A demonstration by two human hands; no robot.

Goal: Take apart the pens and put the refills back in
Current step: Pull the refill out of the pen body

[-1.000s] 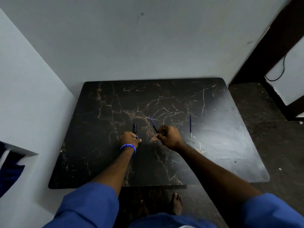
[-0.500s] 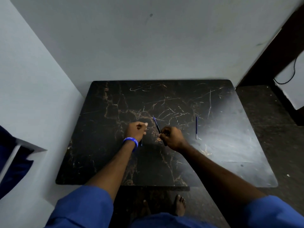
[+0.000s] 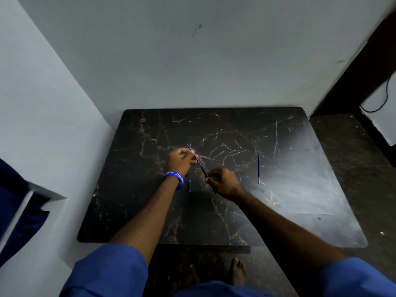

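Note:
My right hand point(image 3: 224, 182) grips a dark pen barrel point(image 3: 204, 170) above the black marble table point(image 3: 278, 211). A thin blue refill point(image 3: 196, 156) runs up and to the left out of that barrel. My left hand point(image 3: 179, 160), with a blue wristband, pinches the far part of the refill; its tip pokes out past my fingers. A small dark pen piece with a blue end point(image 3: 189, 185) lies on the table just below my left wrist. Another blue refill point(image 3: 258, 169) lies alone on the table to the right of my hands.
White walls close in behind the table and along its left side. A dark doorway with a hanging black cable point(image 3: 383, 97) is at the right. Blue cloth point(image 3: 19, 200) sits at the left edge. My bare feet point(image 3: 236, 271) show under the near table edge.
My left hand rose from the table, leaving the small pen piece lying there, and moved right onto the refill. My right hand lifted the barrel slightly.

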